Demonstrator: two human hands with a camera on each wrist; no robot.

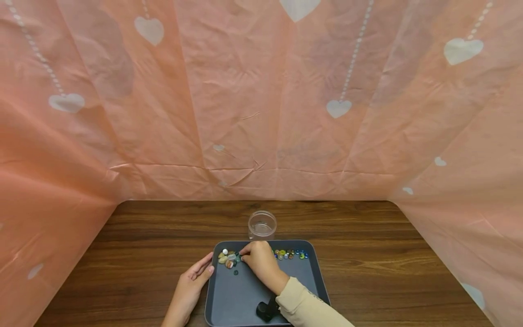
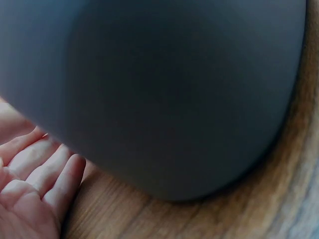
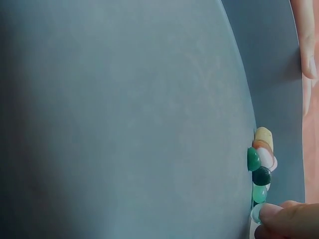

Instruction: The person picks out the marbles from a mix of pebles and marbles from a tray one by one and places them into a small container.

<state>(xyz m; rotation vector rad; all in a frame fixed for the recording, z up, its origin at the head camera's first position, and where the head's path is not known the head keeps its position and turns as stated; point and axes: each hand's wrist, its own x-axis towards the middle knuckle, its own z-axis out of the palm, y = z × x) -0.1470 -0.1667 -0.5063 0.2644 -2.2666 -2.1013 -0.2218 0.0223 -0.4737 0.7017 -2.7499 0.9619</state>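
The stones [image 1: 229,259] bunch in the far left corner of the tray [image 1: 233,299], the cluster stretching roughly along the far wall; the right hand [image 1: 263,263] is nearer, reaching leftward to their right end, fingers bent, tips at a pale stone [image 3: 255,214]; whether they pinch or merely touch it, I cannot tell; the left hand [image 1: 191,282], fingers loosely extended, rests against the left rim.
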